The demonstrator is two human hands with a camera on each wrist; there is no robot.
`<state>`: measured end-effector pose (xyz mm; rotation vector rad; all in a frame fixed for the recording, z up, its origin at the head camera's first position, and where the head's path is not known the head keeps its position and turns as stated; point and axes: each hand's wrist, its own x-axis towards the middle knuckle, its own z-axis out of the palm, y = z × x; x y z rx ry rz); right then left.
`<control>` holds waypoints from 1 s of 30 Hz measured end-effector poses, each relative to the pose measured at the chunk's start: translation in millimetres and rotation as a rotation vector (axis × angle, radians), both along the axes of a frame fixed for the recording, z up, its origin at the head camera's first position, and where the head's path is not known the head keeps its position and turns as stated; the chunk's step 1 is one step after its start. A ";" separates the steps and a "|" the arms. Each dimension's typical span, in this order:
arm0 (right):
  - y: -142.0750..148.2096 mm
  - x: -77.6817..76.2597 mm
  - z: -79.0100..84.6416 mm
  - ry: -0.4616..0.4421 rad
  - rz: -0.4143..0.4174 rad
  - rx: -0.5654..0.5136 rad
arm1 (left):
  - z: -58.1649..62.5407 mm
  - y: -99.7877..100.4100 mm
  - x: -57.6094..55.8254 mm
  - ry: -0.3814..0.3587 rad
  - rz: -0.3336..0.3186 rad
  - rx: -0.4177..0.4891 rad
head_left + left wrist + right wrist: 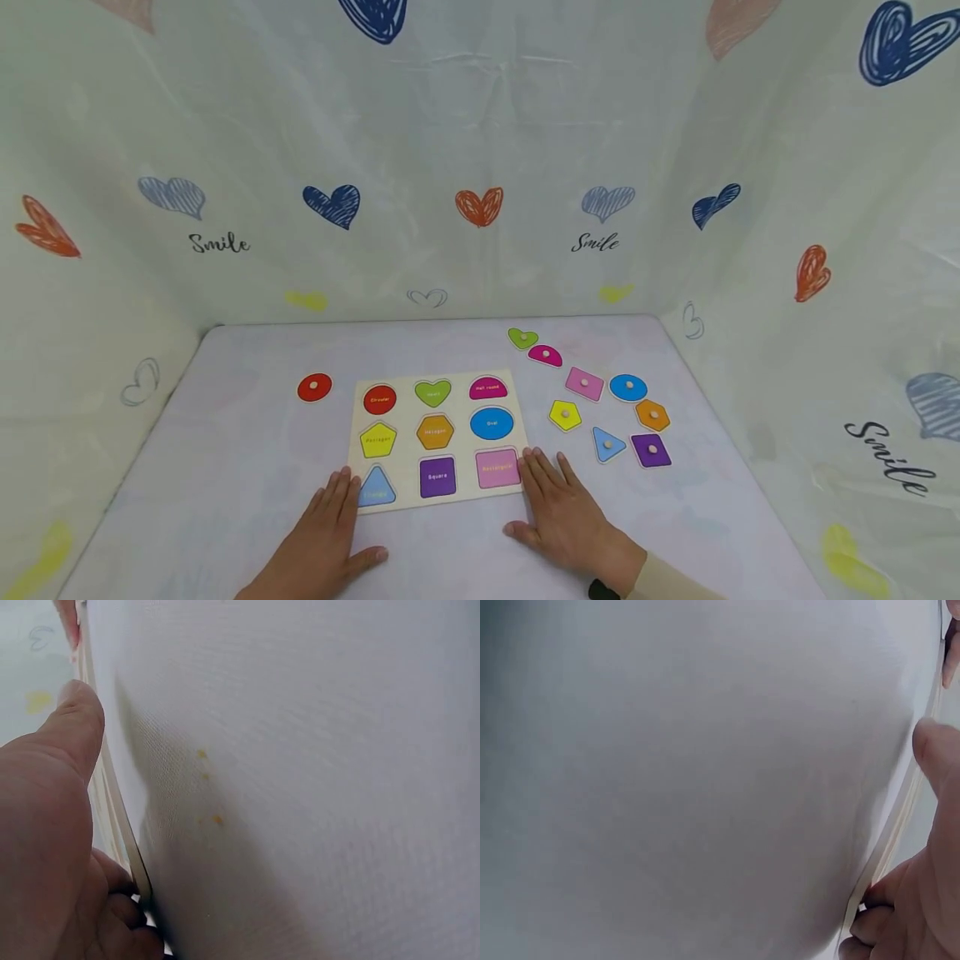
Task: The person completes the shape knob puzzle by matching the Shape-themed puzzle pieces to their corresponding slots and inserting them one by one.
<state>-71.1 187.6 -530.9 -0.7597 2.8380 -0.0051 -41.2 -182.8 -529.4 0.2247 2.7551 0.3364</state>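
A cream shape-puzzle board (467, 458) lies on the table in the head view, with labelled coloured shapes in rows. My left hand (321, 529) rests at its lower left corner, fingers straight and together, thumb spread along the near side. At the lower right corner, my right hand (564, 518) has its straight fingertips touching the board's edge by the pink rectangle. Neither hand holds a piece. The left wrist view shows the left thumb (71, 727) beside the board's thin edge; the right wrist view shows the right thumb (936, 754) likewise.
A red knobbed circle (314, 387) lies left of the board. Several loose knobbed pieces are scattered on the right, among them a green heart (522, 339), a blue oval (628, 387) and a purple square (651, 451). A heart-printed curtain (480, 267) surrounds the table (247, 400).
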 end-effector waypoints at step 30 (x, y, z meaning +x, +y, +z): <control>22.1 -39.5 -2.8 -0.018 0.038 -0.056 | -5.0 -13.4 -13.3 0.159 -0.031 -0.002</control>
